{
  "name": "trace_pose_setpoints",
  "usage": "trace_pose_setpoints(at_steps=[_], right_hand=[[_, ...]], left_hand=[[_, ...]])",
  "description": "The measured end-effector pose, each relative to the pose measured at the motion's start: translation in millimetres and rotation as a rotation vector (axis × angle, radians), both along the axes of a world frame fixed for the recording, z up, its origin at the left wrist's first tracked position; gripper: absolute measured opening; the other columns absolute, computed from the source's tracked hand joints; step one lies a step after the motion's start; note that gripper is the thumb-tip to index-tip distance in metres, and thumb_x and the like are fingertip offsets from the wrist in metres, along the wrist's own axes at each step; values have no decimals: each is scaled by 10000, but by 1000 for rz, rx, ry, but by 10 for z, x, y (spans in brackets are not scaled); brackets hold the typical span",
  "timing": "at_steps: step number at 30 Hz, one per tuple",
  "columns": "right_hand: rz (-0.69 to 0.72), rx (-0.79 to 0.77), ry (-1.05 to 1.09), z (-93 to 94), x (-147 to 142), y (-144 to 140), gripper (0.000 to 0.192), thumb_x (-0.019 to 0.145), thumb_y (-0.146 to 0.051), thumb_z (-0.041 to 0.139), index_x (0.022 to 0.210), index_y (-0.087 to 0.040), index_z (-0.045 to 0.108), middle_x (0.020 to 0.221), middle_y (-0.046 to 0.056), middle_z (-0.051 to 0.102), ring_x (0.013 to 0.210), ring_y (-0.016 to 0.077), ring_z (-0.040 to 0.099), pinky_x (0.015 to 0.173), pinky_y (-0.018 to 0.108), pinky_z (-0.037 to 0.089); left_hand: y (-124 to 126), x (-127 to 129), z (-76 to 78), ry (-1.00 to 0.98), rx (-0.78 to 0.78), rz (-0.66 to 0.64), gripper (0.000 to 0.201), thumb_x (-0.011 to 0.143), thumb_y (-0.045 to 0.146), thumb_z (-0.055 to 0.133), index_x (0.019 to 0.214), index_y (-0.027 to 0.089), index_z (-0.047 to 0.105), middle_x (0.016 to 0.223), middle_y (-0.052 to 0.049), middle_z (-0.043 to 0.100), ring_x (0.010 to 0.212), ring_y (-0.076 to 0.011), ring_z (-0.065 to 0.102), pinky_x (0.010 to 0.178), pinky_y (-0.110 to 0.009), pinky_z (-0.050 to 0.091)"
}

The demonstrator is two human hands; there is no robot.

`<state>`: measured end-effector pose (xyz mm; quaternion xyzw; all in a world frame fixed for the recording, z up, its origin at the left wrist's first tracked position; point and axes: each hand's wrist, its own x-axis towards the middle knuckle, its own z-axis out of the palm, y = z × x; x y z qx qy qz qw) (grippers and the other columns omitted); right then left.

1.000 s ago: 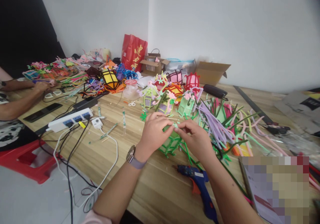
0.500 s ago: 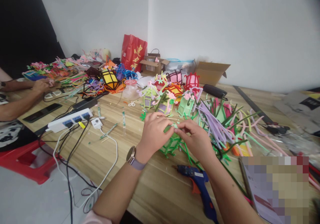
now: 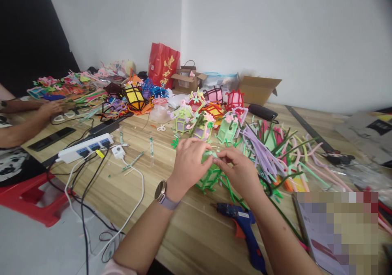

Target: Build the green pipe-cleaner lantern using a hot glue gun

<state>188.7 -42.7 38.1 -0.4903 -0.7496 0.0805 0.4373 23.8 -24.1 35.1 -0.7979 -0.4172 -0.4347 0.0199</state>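
A small green lantern [image 3: 209, 179], edged in fuzzy green pipe cleaner with pale green panels, stands on the wooden table between my hands. My left hand [image 3: 190, 160] is curled over its left and upper side, closed on it, with a watch on the wrist. From the right, my right hand [image 3: 238, 171] pinches the pale green top of the lantern between thumb and forefinger. My fingers hide much of the upper part. Green pipe cleaners lie under my right hand. Just below, a blue glue gun [image 3: 241, 222] with an orange trigger rests on the table.
Finished lanterns [image 3: 228, 128] stand behind my hands. Purple pipe cleaners [image 3: 260, 150] are heaped at right, near a tablet-like device [image 3: 312, 238]. A white power strip [image 3: 85, 147] with trailing cables lies left. A co-worker's hands [image 3: 50, 108] work at far left.
My hands and the lantern stay almost where they were. At far left, the co-worker's hands have shifted slightly, and a blue object now shows just above them.
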Motion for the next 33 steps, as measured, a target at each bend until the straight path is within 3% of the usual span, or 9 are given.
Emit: trace_pose_setpoints(at_steps=[5,18,33], right_hand=[[-9,-14,2,5,0,1,169,877,-317,591,765,-220,671,685,15,600,625,169,543,611,287,436],[-23,13,-5,-6,-1,-2,115,859,-241,604,764,-213,664,682,5,595,615,160,541,599,272,423],[-33,9,-18,-3,-6,-6,144,871,-265,588,757,-212,658,668,-1,578,604,152,529,591,263,418]], left_hand=[[-6,-6,14,26,51,-15,81,829,174,643,776,220,604,1146,-40,694,1094,-243,575,943,-429,415],[4,-35,2,54,203,-18,130,874,215,589,792,222,690,1333,-80,606,1154,-254,565,968,-435,437],[9,-3,-57,103,500,25,114,851,181,573,788,212,663,1158,-39,723,1014,-232,601,924,-423,423]])
